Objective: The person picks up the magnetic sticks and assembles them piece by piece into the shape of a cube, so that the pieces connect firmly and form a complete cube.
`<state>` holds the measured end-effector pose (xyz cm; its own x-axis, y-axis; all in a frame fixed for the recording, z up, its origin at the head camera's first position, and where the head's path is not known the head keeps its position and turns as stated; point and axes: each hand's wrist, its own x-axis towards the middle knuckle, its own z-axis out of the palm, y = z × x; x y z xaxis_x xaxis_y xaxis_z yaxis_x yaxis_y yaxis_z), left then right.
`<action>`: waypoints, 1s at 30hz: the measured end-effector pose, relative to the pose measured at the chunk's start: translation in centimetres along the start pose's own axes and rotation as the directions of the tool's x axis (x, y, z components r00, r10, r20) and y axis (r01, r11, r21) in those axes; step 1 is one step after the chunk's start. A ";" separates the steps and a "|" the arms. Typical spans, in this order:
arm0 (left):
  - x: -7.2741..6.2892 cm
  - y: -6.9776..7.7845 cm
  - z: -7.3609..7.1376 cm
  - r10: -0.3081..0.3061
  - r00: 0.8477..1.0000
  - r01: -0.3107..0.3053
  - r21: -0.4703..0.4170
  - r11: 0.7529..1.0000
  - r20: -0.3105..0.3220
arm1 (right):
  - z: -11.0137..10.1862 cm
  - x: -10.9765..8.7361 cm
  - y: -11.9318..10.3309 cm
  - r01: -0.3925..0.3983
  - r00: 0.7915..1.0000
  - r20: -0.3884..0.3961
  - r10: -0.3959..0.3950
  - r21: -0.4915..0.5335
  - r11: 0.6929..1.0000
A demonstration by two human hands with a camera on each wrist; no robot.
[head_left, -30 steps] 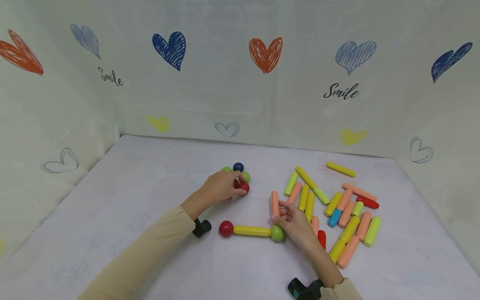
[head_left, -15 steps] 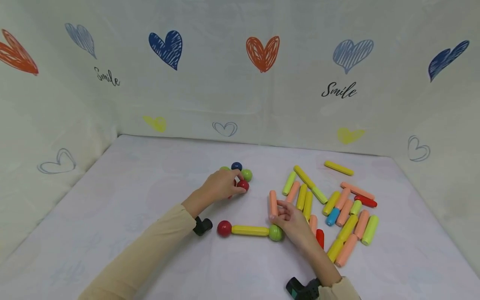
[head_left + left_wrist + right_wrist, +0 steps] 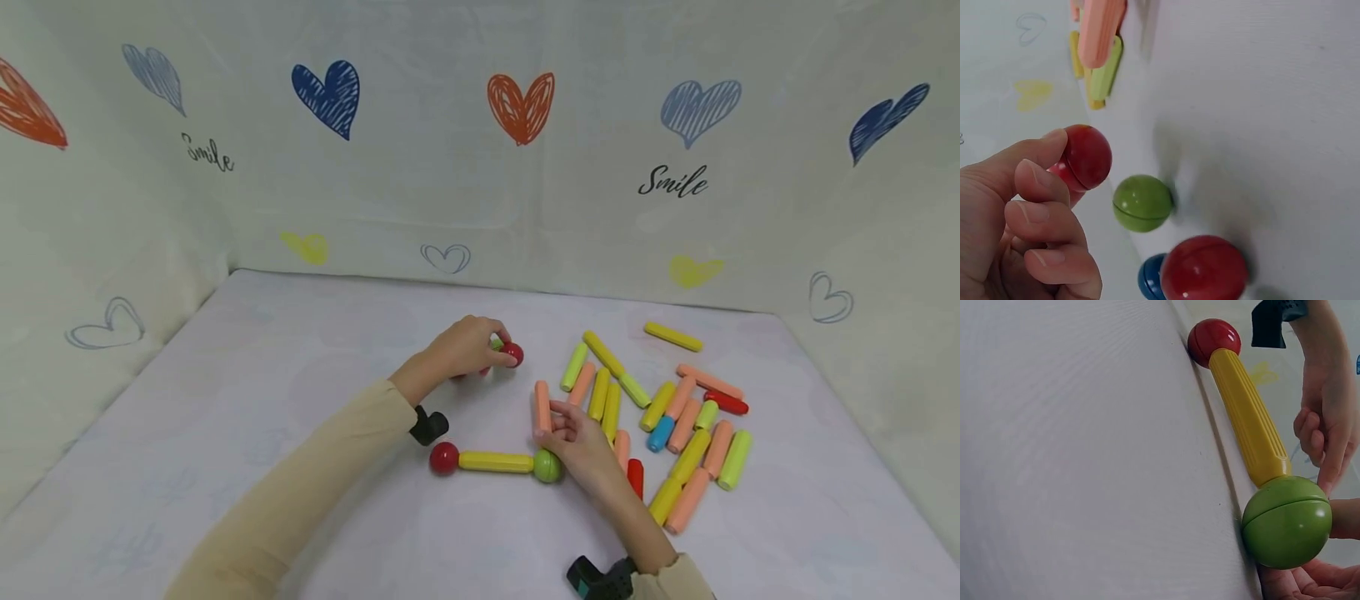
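My left hand (image 3: 465, 346) pinches a red ball (image 3: 513, 355) between thumb and index finger, its other fingers curled. In the left wrist view that ball (image 3: 1088, 156) is raised beside a green ball (image 3: 1141, 203), another red ball (image 3: 1204, 269) and a blue ball (image 3: 1150, 278). My right hand (image 3: 588, 446) grips a peach-orange stick (image 3: 542, 406) that stands upright over a green ball (image 3: 547, 466). This green ball ends a yellow ribbed stick (image 3: 495, 462) lying flat, with a red ball (image 3: 444, 458) on its left end.
Several loose sticks lie on the right of the white-covered table (image 3: 322, 350), among them yellow (image 3: 672, 337), light green (image 3: 734, 460), red (image 3: 726, 403) and blue (image 3: 660, 434) ones. A white backdrop (image 3: 420, 167) printed with hearts rises behind. Black camera mounts (image 3: 430, 426) sit on both wrists.
My left hand has lifted a red ball from the ball cluster and moved slightly right and away from me. My right hand keeps its hold on the upright peach-orange stick.
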<state>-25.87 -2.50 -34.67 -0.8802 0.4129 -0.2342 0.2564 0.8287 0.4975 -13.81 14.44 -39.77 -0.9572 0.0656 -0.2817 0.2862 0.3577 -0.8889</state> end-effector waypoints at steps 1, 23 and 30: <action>0.3 0.2 0.0 0.000 1.000 0.000 -0.009 1.000 0.010 | 0.0 0.0 0.0 0.001 1.000 -0.001 -0.001 0.001 1.000; 2.6 2.4 2.6 0.013 0.982 0.000 -0.066 0.998 0.190 | 0.2 0.0 -0.2 0.020 0.999 -0.026 -0.021 -0.034 0.999; 2.9 3.2 3.4 0.082 0.977 -0.077 -0.034 0.996 0.198 | 0.2 0.1 -0.1 0.031 0.999 -0.026 -0.032 -0.036 0.999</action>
<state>-26.22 2.60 -36.55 -0.7594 0.5461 -0.3537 0.3094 0.7813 0.5421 -13.89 14.27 -39.77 -0.9666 0.0785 -0.2439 0.2549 0.3926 -0.8837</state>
